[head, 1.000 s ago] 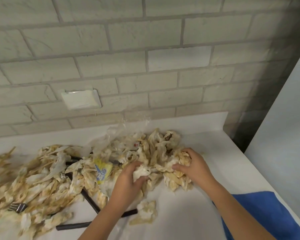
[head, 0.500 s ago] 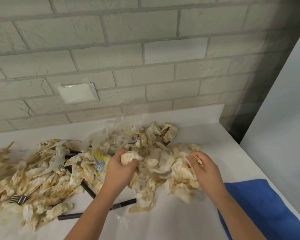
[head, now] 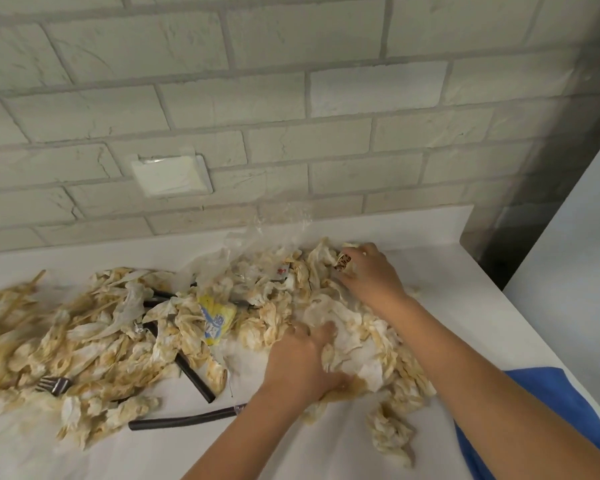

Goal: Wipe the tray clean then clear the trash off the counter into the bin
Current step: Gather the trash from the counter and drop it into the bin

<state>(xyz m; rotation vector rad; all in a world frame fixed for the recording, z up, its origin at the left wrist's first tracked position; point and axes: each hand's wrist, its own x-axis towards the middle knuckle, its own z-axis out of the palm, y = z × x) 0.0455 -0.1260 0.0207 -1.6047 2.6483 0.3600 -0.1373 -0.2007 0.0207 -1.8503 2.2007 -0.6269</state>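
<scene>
1. The step in hand looks like the second half of the task, gathering trash for the bin. Neither a tray nor a bin is in view, so how the wiping went cannot be told.
2. The soiled napkins (head: 111, 344), crumpled and stained tan, sprawl over the white surface (head: 465, 306) from the left edge of the frame to right of centre.
3. The left hand (head: 302, 365) rests on the near right part of the heap, with its fingertips sunk into a pale napkin. Whether its grip closes round a bunch or only presses down cannot be told.
4. The right hand (head: 371, 271) reaches to the far right rim of the heap, close to the brick wall (head: 291, 98). Its grip is curled over the outermost napkins and a brown-speckled scrap (head: 342, 263).
5. Other things lie mixed into the paper:
   - a black plastic fork (head: 54, 384) at lower left
   - two black handles (head: 194, 375) near the middle
   - a yellow-and-blue packet (head: 217, 318)
   - clear plastic film (head: 271, 230) at the top of the heap
6. A blue cloth (head: 551, 410) lies in the lower right corner, just beside the trailing napkins.
7. The next move likely calls for drawing both hands together to bunch this right-hand clump into one wad. That wad must be squeezed tight enough that loose pieces do not drop on the way to the bin. The cutlery may need sorting out first.
</scene>
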